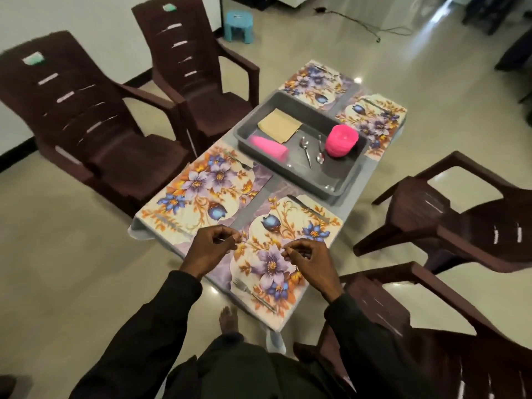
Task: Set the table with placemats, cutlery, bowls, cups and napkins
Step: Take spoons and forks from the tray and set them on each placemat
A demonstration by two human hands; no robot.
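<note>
Four floral placemats lie on the table; the nearest one (290, 226) is under my hands. On it lie a knife (306, 208) at the far edge and a fork (250, 293) at the near edge. My left hand (211, 249) and my right hand (309, 259) hover over it with curled fingers. Between them they pinch a thin metal cutlery piece (230, 240); its kind is too blurred to tell. The left placemat (201, 194) carries a fork (240, 162) and a knife (169, 223). A grey tray (349, 175) holds beige napkins (279, 124), pink cups (269, 146) lying down, spoons (306, 149) and stacked pink bowls (341, 139).
Two brown plastic chairs (95, 133) stand left of the table, and two more (460, 220) stand right, one close to my right arm. Two far placemats (312, 82) lie beyond the tray. A blue stool (239, 24) and a cable are on the floor behind.
</note>
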